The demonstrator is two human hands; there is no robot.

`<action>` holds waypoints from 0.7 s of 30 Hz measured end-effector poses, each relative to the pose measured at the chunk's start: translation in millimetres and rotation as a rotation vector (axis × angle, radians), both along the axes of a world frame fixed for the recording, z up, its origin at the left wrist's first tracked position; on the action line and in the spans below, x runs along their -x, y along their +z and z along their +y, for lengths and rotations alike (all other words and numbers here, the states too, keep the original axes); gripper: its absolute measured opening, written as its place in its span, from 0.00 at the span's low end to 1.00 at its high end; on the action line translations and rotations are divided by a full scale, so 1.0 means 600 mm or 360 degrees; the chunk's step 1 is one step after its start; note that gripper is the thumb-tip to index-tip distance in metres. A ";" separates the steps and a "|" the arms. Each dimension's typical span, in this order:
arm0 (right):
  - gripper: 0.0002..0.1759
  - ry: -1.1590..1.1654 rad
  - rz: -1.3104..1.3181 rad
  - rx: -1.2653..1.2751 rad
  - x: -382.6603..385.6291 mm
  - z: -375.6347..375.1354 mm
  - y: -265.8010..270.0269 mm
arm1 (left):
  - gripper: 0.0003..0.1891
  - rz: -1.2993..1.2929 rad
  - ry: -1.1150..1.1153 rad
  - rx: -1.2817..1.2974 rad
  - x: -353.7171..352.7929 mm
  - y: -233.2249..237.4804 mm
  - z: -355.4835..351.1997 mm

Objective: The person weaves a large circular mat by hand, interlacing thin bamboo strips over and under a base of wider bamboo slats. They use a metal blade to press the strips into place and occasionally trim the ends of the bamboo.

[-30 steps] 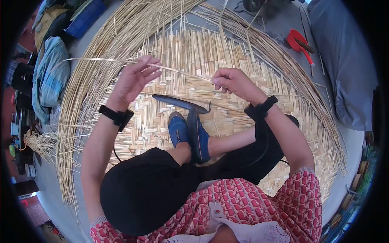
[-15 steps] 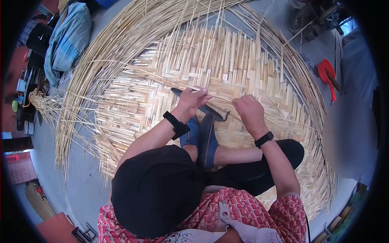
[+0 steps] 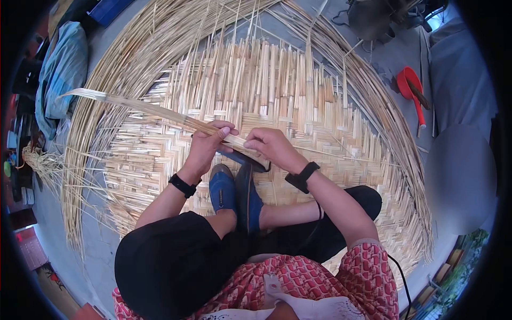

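My left hand (image 3: 202, 151) is closed around a bunch of long, flat reed strips (image 3: 146, 109), thumb on top. The strips run out to the upper left, ending in a pale, curled tip. My right hand (image 3: 274, 152) pinches the same strips close to their right end, a short way from my left fingers. Below both hands lies a dark, flat tool (image 3: 246, 160) with a hooked end, partly hidden by the hands and strips. Under everything spreads a large woven reed mat (image 3: 330, 176), with loose strip ends along its far side. My blue shoes (image 3: 222, 188) rest on it.
Long loose reeds (image 3: 114, 69) curve around the mat's left and far sides, and another bundle (image 3: 368, 88) follows its right. A red scoop (image 3: 409, 85) lies on the floor at right. A bluish sack (image 3: 66, 69) and a straw bundle (image 3: 40, 162) stand at left.
My right hand has moved left to pinch the strips beside my left hand. The strips now reach farther out to the left. The view has shifted slightly right.
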State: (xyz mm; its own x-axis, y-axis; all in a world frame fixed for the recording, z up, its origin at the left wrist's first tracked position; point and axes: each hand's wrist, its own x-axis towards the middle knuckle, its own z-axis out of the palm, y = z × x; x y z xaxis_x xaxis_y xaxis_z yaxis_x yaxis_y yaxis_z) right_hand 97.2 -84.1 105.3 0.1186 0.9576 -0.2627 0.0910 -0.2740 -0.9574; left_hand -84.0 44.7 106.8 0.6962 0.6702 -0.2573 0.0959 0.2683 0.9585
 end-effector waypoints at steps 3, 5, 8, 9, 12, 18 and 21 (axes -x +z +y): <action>0.12 -0.0417 -0.0977 -0.0217 -0.096 0.083 -0.070 | 0.16 -0.0024 0.0325 0.0229 0.045 -0.012 0.050; 0.11 -0.0513 -0.1310 -0.0058 -0.169 0.136 -0.131 | 0.19 -0.0081 0.0462 0.0329 0.069 -0.012 0.078; 0.12 -0.0220 -0.1556 0.0260 -0.200 0.192 -0.178 | 0.20 -0.0165 0.0661 0.0424 0.100 -0.046 0.101; 0.12 -0.0283 -0.1459 0.0254 -0.200 0.207 -0.177 | 0.20 -0.0139 0.0718 0.0455 0.112 -0.063 0.107; 0.18 -0.0431 -0.1077 0.0269 -0.210 0.226 -0.192 | 0.19 -0.0125 0.0909 0.0504 0.124 -0.085 0.114; 0.24 -0.0178 0.0469 0.0755 -0.278 0.238 -0.149 | 0.18 -0.0231 0.0998 0.0520 0.131 -0.116 0.146; 0.24 -0.0314 0.0467 0.0500 -0.223 0.185 -0.073 | 0.18 -0.0330 0.1012 0.0486 0.120 -0.121 0.168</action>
